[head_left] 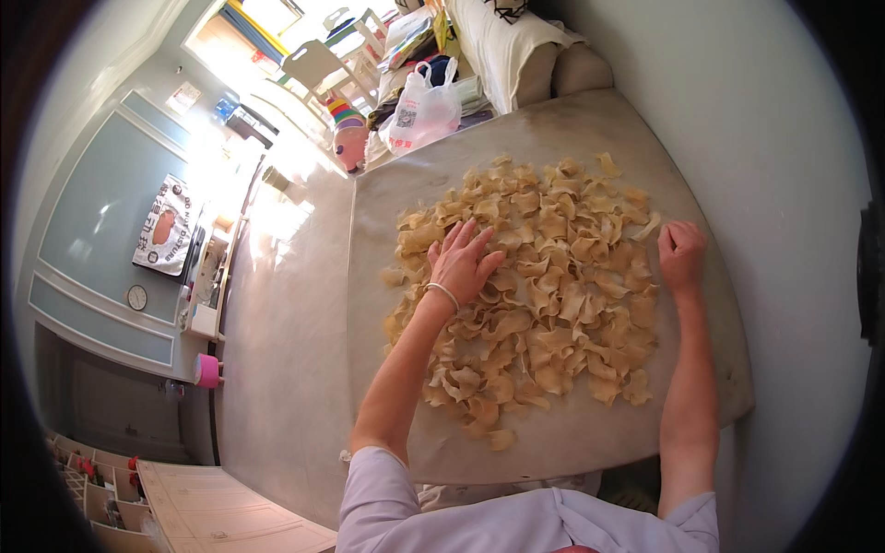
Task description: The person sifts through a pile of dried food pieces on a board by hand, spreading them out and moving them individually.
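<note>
A broad layer of thin, curled, yellowish-tan dried slices [553, 283] covers the middle of a grey-brown tabletop [415, 173]; their exact kind is unclear. My left hand [467, 263], with a light-coloured bangle [443, 294] at the wrist, rests palm down on the left part of the layer. Its fingers are spread, and whatever lies beneath the palm is hidden. Just right of the slices, my right hand [682, 250] is curled into a fist over bare tabletop. One pale slice [647, 227] lies close to its thumb side; nothing shows inside the fist.
A wall [767, 207] runs along the table's right side. Past the far edge are a covered sofa [505, 55], a white plastic bag [425, 107] and a chair [321, 66]. Floor [290, 345] lies to the left, with a pink stool [207, 371] by a television unit [205, 319].
</note>
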Available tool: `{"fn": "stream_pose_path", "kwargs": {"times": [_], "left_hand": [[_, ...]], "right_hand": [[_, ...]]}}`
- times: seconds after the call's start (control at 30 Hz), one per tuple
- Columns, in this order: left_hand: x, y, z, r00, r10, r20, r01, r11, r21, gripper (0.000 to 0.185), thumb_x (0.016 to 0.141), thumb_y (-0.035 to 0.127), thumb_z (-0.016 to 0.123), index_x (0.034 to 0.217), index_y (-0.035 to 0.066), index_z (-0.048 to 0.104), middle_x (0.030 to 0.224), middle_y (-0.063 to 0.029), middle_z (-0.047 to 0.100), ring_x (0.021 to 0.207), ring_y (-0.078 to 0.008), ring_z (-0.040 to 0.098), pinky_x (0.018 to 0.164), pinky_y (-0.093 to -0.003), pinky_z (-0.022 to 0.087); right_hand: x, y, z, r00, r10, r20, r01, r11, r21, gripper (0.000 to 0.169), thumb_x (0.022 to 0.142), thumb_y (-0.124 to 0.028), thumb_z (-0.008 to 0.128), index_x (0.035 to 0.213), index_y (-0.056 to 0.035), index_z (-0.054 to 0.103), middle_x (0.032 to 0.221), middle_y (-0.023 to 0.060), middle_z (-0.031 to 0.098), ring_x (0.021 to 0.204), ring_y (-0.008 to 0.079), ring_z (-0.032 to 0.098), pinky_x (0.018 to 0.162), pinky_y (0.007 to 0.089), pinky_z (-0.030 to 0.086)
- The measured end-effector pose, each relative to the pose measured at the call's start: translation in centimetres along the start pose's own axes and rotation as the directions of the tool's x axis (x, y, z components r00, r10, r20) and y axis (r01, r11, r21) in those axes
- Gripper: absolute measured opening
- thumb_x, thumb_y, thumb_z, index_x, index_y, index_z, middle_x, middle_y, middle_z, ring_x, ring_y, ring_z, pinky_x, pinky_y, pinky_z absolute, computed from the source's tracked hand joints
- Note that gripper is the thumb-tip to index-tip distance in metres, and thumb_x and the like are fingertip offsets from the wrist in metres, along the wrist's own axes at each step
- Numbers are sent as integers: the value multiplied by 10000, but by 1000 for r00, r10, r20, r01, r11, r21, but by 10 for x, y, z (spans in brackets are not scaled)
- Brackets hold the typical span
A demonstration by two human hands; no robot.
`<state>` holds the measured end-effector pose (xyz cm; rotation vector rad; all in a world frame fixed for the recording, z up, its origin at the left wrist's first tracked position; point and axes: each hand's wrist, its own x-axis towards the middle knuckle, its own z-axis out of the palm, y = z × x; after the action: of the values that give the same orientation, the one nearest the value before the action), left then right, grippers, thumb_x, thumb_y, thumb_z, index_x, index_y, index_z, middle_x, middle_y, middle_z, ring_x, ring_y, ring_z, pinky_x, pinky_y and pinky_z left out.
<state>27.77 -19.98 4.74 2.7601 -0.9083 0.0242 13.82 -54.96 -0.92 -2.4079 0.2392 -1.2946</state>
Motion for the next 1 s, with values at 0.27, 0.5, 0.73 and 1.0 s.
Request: {"fn": "stream_pose_path", "kwargs": {"times": [0.27, 0.5, 0.73, 1.0], "left_hand": [[11, 3, 6, 993, -6, 115, 8, 1000, -16, 613, 919, 577, 432, 1397, 194, 462, 1535, -103, 277, 1404, -307, 267, 1101, -539, 184], [24, -43, 24, 910, -79, -408, -32, 965, -259, 446, 893, 329, 554, 1318, 197, 527, 1375, -140, 486, 1307, -299, 404, 1061, -530, 263], [15, -60, 9, 947, -235, -221, 266, 957, 120, 406, 870, 269, 572, 1274, 233, 548, 1270, -69, 558, 1221, -265, 471, 1040, -517, 270], [-24, -59, -3, 979, -160, -127, 166, 985, 37, 340, 880, 248, 567, 1219, 236, 588, 1141, -57, 618, 1137, -265, 526, 977, -504, 311]], "right_hand": [[1, -1, -1, 1000, -7, 16, 7, 1000, -7, 71, 785, -27, 609, 729, 11, 590, 784, 148, 636, 766, 348, 587, 695, 429, 461], [0, -2, 0, 999, 7, 31, -6, 999, -40, 97, 797, -44, 617, 717, -4, 580, 784, 130, 635, 763, 334, 583, 692, 420, 453], [-3, 0, 1, 1000, 15, 28, -14, 999, -34, 106, 799, -50, 618, 710, -7, 578, 772, 127, 632, 749, 334, 577, 680, 425, 449], [1, 0, 3, 1000, -19, -21, 19, 1000, 9, 121, 806, -42, 603, 701, 3, 562, 758, 141, 618, 737, 355, 562, 660, 431, 439]]}}
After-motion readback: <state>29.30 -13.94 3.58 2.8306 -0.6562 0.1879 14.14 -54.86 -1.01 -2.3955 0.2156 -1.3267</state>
